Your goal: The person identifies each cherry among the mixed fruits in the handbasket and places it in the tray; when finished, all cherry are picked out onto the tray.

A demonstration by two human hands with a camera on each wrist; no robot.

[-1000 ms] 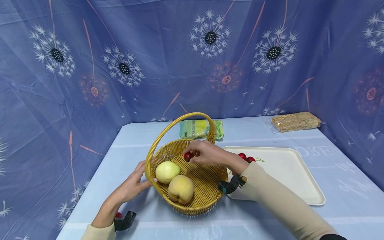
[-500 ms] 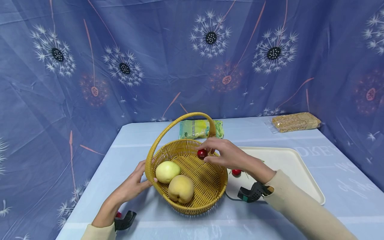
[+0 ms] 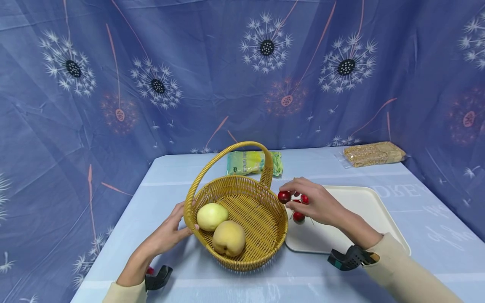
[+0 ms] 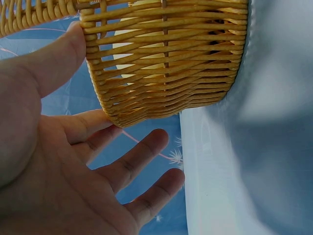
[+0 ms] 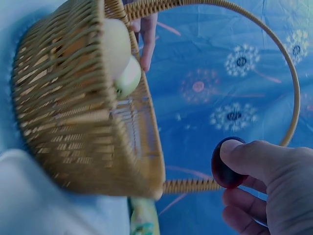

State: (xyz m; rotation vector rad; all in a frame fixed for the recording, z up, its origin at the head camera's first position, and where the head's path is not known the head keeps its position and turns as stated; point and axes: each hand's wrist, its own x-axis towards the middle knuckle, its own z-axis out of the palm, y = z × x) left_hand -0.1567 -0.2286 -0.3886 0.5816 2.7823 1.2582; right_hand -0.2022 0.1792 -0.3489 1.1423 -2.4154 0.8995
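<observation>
A yellow wicker basket (image 3: 261, 227) with a tall arched handle stands tilted toward me at mid-table. Inside lie a pale yellow-green fruit (image 3: 211, 217) and a yellow peach (image 3: 229, 238). My left hand (image 3: 170, 233) holds the basket's left rim by the handle base, thumb on the near side; its two outer fingers stick out free in the left wrist view. Just right of the basket, my right hand (image 3: 316, 202) pinches a dark red cherry (image 5: 227, 164) between thumb and fingers, over the left part of the cream tray (image 3: 363, 219). Several red cherries (image 3: 299, 217) with stems lie there, partly hidden by this hand.
Behind the basket lies a green and yellow packet (image 3: 246, 163). A clear bag of tan grains or nuts (image 3: 373, 154) sits at the far right. A blue cloth with dandelion prints (image 3: 212, 84) hangs behind the table (image 3: 174, 172).
My right hand has moved right, out of the basket and over the tray's left side, with the cherry still pinched. The left hand and basket stay in place.
</observation>
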